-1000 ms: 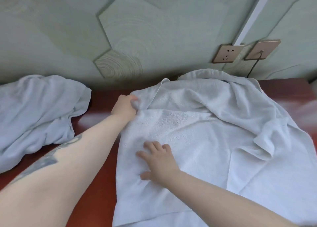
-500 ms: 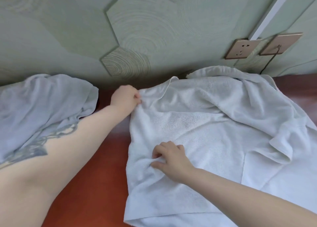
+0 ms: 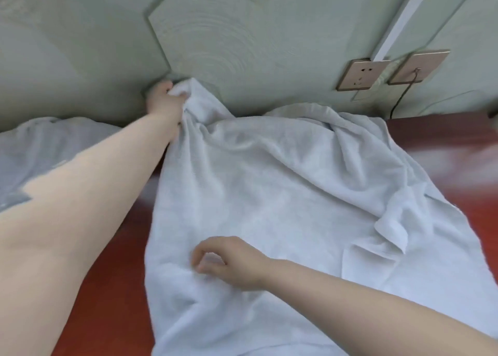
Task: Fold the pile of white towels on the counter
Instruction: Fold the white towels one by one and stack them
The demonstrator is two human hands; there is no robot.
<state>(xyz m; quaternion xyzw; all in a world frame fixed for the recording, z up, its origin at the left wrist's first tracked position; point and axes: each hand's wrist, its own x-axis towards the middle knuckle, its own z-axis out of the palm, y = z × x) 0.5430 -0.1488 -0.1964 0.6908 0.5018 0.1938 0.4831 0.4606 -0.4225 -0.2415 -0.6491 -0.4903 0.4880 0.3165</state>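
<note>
Now the left hand point(image 3: 165, 101) grips the towel point(image 3: 269, 194) corner high to spread it, right hand point(image 3: 229, 261) loosely curled, holding nothing.

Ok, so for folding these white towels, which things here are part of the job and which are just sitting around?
Part of the job:
- white towel spread on the counter
- left hand gripping its far corner, lifted
- right hand above its near part, fingers curled
- crumpled towel waiting on the left

Just there:
- wall socket
- second wall plate with a dark cable
</note>
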